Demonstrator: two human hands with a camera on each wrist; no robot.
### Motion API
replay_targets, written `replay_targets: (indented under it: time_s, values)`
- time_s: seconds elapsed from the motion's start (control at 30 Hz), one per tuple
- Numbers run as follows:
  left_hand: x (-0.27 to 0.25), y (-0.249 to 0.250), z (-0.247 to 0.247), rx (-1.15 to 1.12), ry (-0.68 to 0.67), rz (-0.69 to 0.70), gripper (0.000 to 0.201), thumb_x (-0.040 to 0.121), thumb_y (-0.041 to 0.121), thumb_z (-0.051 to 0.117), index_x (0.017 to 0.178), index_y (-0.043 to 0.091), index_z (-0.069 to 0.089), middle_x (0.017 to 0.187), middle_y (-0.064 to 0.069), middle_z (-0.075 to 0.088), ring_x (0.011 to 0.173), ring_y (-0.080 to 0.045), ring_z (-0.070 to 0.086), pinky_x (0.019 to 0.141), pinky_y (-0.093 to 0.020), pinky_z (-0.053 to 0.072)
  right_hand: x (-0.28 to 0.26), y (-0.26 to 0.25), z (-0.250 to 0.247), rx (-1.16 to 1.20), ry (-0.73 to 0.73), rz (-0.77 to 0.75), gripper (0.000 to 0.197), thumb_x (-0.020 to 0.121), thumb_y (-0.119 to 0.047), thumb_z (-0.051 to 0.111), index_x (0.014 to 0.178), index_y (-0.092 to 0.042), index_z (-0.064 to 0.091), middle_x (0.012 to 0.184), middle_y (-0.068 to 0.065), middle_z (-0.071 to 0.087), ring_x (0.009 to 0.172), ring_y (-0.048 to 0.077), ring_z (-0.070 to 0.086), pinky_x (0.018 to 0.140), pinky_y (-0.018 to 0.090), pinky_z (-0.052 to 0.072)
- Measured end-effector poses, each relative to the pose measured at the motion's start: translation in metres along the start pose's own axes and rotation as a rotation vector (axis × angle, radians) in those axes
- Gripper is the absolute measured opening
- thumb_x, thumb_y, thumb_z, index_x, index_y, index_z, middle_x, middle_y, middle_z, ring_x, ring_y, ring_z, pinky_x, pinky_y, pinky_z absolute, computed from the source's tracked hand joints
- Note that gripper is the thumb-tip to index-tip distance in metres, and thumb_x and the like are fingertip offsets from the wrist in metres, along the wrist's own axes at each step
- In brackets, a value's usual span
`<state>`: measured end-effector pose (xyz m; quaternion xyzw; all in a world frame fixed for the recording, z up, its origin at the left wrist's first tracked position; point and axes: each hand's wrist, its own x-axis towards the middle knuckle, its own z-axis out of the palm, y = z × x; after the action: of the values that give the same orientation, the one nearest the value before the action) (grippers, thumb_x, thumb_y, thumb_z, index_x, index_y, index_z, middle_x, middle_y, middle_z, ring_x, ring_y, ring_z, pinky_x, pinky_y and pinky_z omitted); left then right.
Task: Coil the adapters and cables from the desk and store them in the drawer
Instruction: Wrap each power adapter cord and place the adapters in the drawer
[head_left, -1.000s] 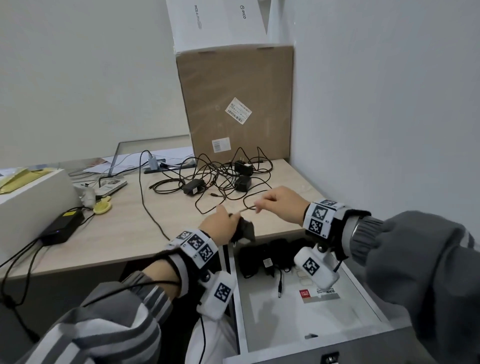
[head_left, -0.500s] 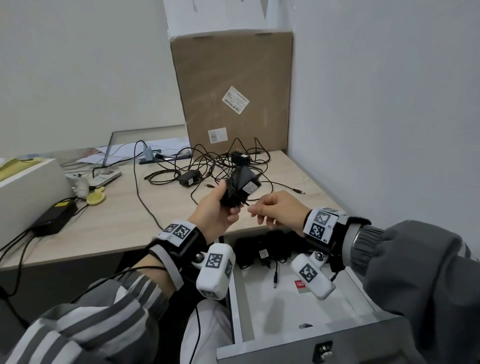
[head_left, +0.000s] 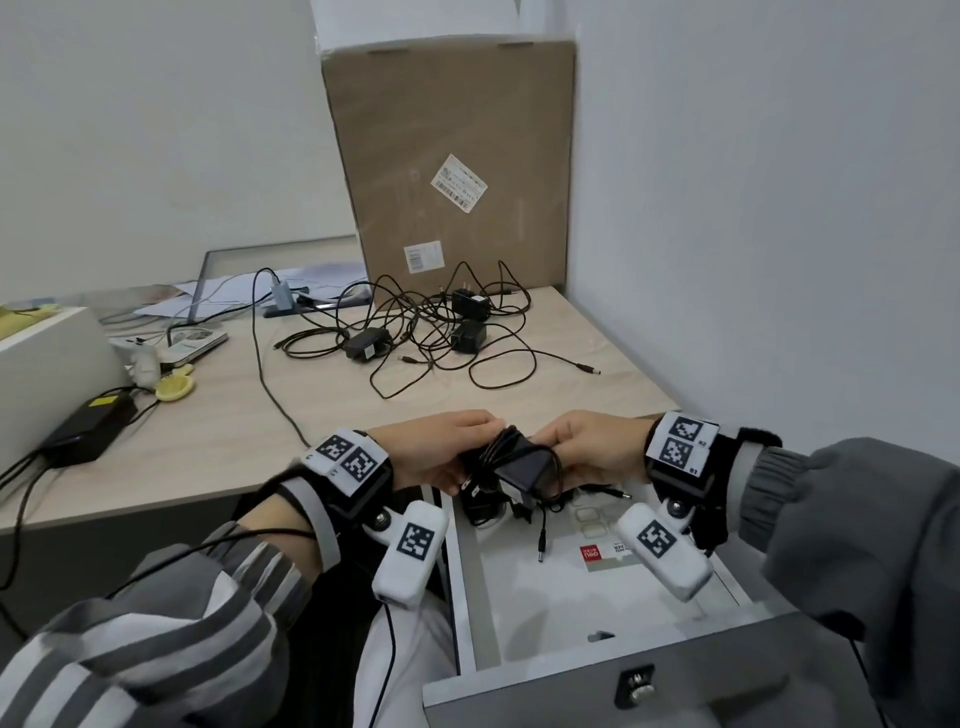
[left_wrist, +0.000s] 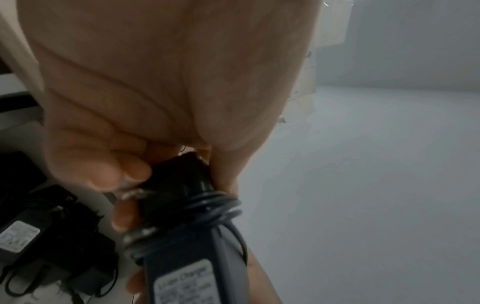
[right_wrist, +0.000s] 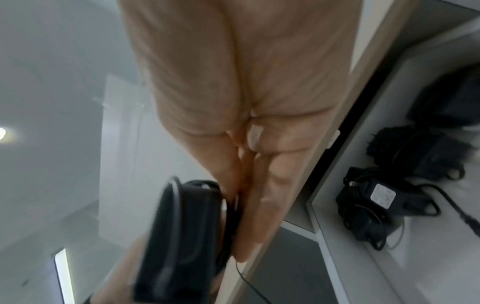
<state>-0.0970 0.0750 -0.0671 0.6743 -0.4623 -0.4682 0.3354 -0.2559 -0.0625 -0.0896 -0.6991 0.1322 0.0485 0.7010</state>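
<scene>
Both hands hold one black adapter (head_left: 522, 466) with its cable wound round it, just above the back of the open drawer (head_left: 566, 613). My left hand (head_left: 441, 452) grips its plug end (left_wrist: 182, 181) with curled fingers. My right hand (head_left: 582, 452) holds the other end (right_wrist: 182, 236), fingers pressed along the coil. The cable's tip (head_left: 541, 555) dangles into the drawer. Several coiled black adapters (right_wrist: 376, 205) lie at the drawer's back. A tangle of adapters and cables (head_left: 436, 327) lies on the desk (head_left: 337, 415) behind.
A big cardboard box (head_left: 452, 166) stands against the wall behind the tangle. A black power brick (head_left: 88, 426), a white box (head_left: 47, 364), papers and a yellow item (head_left: 176, 387) sit at the desk's left. The right wall is close.
The adapter has come down from chest height over the desk to just above the drawer's back. My right hand now holds its end instead of pinching the cable.
</scene>
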Motion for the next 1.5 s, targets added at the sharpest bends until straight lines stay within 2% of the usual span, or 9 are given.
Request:
replay_targets:
  time_s: [0.17,0.4,0.57,0.7,0.83,1.07,1.2,1.4,1.5]
  values:
    - [0.006,0.004,-0.001,0.204,0.139,-0.016,0.026,0.1,0.041,0.044,0.108,0.021,0.059,0.076,-0.001,0.055,0.056,-0.012,0.049,0.052,-0.022,0.045,0.0,-0.005,0.002,0.201,0.067,0.113,0.042,0.091,-0.035,0.051,0.112,0.0,0.059,0.098,0.014,0.068,0.084,0.022,0.068,0.076,0.032,0.058]
    - [0.031,-0.001,0.014,-0.03,0.496,0.027,0.045,0.092,0.049,0.054,0.115,0.01,0.055,0.101,-0.008,0.063,0.073,-0.013,0.059,0.063,-0.023,0.055,0.007,-0.003,0.004,0.176,0.34,-0.048,0.021,0.094,-0.012,0.056,0.105,0.005,0.061,0.088,0.013,0.068,0.074,0.015,0.068,0.067,0.023,0.057]
    - [0.035,-0.009,0.028,-0.532,0.188,-0.045,0.042,0.095,0.041,0.054,0.114,0.005,0.06,0.101,-0.008,0.069,0.091,-0.015,0.067,0.075,-0.025,0.055,0.006,0.006,-0.004,0.167,0.462,-0.037,0.031,0.095,-0.016,0.057,0.114,0.008,0.059,0.093,0.016,0.067,0.074,0.017,0.066,0.064,0.023,0.056]
    - [0.05,-0.013,0.041,-0.676,0.27,-0.037,0.041,0.093,0.026,0.061,0.117,-0.007,0.059,0.096,-0.014,0.069,0.083,-0.017,0.067,0.072,-0.021,0.058,0.001,0.015,-0.009,0.115,0.453,0.058,0.028,0.094,-0.022,0.057,0.106,0.002,0.064,0.091,0.013,0.071,0.077,0.018,0.069,0.067,0.024,0.056]
    - [0.068,-0.023,0.053,-0.643,0.298,-0.071,0.035,0.088,0.028,0.068,0.106,-0.001,0.066,0.085,-0.008,0.07,0.07,-0.012,0.065,0.064,-0.016,0.055,-0.003,0.027,-0.02,0.086,0.462,0.177,0.034,0.092,-0.029,0.06,0.112,-0.002,0.065,0.107,0.015,0.07,0.094,0.023,0.066,0.085,0.03,0.054]
    - [0.102,-0.037,0.074,-0.448,0.28,-0.182,0.035,0.086,0.032,0.07,0.097,0.0,0.069,0.086,-0.012,0.068,0.066,-0.016,0.059,0.066,-0.022,0.052,-0.019,0.03,-0.048,-0.048,0.432,0.47,0.027,0.092,-0.028,0.061,0.107,-0.007,0.064,0.098,0.006,0.068,0.086,0.018,0.06,0.071,0.026,0.051]
    - [0.117,-0.045,0.094,-0.355,0.231,-0.323,0.019,0.086,0.023,0.071,0.083,0.006,0.063,0.073,-0.007,0.062,0.053,-0.014,0.057,0.057,-0.023,0.052,-0.023,0.024,-0.075,-0.006,0.633,0.418,0.023,0.091,-0.025,0.062,0.111,-0.014,0.058,0.112,0.003,0.06,0.101,0.019,0.058,0.071,0.028,0.047]
    - [0.155,-0.049,0.124,-0.188,0.219,-0.44,0.027,0.084,0.029,0.073,0.079,0.006,0.062,0.076,-0.011,0.065,0.064,-0.024,0.063,0.057,-0.027,0.047,-0.021,0.026,-0.091,0.096,0.726,0.291,0.025,0.087,-0.023,0.067,0.109,-0.013,0.062,0.091,-0.001,0.063,0.075,0.011,0.06,0.063,0.023,0.045]
    - [0.174,-0.046,0.133,-0.148,0.198,-0.442,0.036,0.087,0.033,0.07,0.1,0.0,0.065,0.092,-0.013,0.068,0.078,-0.026,0.064,0.073,-0.035,0.056,-0.021,0.029,-0.094,0.098,0.731,0.239,0.023,0.088,-0.022,0.065,0.109,-0.013,0.062,0.09,-0.002,0.062,0.076,0.011,0.059,0.063,0.023,0.043]
